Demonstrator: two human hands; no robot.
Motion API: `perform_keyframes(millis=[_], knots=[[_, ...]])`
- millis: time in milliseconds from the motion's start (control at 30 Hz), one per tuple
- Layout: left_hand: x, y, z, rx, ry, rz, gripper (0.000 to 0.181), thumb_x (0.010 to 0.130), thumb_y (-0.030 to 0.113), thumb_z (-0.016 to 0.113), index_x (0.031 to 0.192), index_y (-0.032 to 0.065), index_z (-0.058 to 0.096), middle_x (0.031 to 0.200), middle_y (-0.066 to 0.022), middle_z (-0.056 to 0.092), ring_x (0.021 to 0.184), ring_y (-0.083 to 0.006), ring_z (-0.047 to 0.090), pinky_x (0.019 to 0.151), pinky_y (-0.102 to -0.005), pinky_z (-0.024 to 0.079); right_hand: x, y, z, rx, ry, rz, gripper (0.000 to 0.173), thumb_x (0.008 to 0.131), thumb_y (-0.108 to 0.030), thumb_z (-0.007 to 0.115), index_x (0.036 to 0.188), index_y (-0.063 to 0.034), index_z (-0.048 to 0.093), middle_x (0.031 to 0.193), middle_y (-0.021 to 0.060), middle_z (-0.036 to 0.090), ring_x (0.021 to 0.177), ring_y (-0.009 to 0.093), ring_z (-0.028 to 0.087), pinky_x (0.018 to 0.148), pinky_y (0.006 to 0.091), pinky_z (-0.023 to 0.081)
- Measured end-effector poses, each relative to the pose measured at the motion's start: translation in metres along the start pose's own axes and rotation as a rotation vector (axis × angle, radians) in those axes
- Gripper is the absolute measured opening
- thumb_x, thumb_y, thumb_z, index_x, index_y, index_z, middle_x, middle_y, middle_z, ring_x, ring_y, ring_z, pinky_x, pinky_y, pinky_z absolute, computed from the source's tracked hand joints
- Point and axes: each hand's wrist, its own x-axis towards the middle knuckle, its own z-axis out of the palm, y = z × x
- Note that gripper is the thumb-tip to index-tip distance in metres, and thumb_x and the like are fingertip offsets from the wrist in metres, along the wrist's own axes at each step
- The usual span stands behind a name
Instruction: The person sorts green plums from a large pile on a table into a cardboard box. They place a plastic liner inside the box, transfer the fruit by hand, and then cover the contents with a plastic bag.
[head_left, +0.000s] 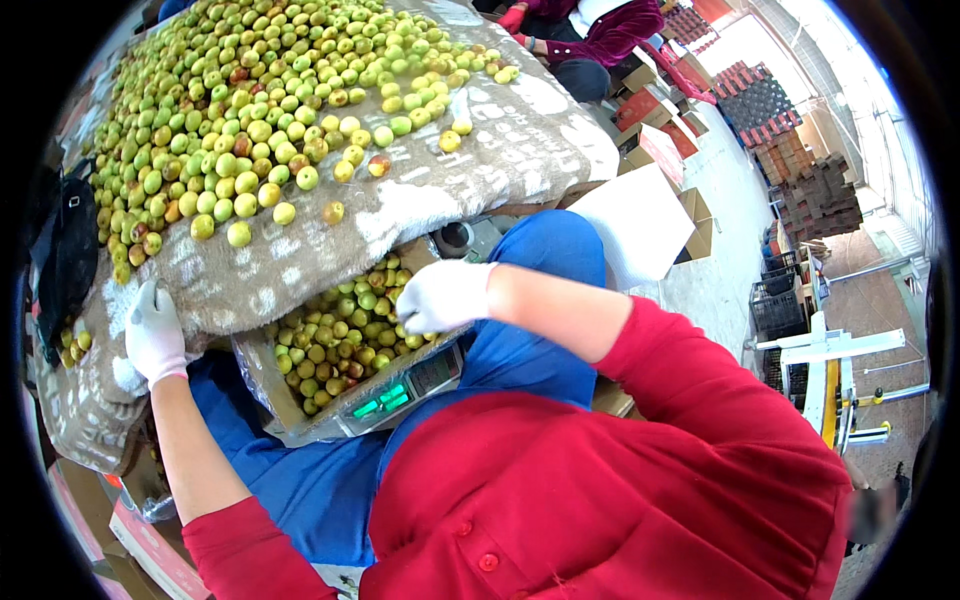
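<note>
My left hand (154, 334), in a white glove, rests at the near edge of a brown and white fleece blanket (315, 274). Its fingers are together; whether they pinch anything is unclear. Gloved as well, my right hand (444, 298) is curled over the right side of a cardboard box (289, 401) between my knees. Its fingertips are turned away, so anything inside them is hidden. Green and brown jujubes (337, 341) fill the box. Beneath it is a digital scale (442, 371) with a lit green display. Many more jujubes (247, 120) lie heaped on the blanket.
A dark cloth or bag (67, 255) lies at the left edge. Cartons (161, 547) stand low on the left, with a white sheet (634, 221) by my right knee. Another person (600, 37) in red gloves sits across. Stacked crates (757, 101) and a metal frame (832, 375) are farther right.
</note>
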Motion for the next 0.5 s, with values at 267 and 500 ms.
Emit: perform_keyframes(millis=[267, 500], knots=[[-0.003, 0.006, -0.002, 0.019, 0.072, 0.027, 0.026, 0.09, 0.024, 0.048, 0.102, 0.0077, 0.065, 0.096, -0.0177, 0.066, 0.091, -0.0378, 0.061, 0.078, -0.0446, 0.048, 0.086, 0.033, 0.087, -0.299, -0.29, 0.065, 0.026, 0.079, -0.022, 0.056, 0.093, -0.0078, 0.072, 0.093, 0.0142, 0.07, 0.088, 0.033, 0.066, 0.077, 0.0442, 0.051], [-0.004, 0.001, 0.002, 0.053, 0.062, -0.004, 0.032, 0.091, 0.026, 0.048, 0.113, 0.0096, 0.065, 0.104, -0.0158, 0.067, 0.096, -0.0349, 0.063, 0.083, -0.0423, 0.049, 0.08, 0.036, 0.082, -0.185, -0.516, 0.147, 0.05, 0.08, -0.017, 0.057, 0.129, -0.0093, 0.054, 0.117, 0.0164, 0.064, 0.106, 0.033, 0.061, 0.088, 0.0415, 0.047]])
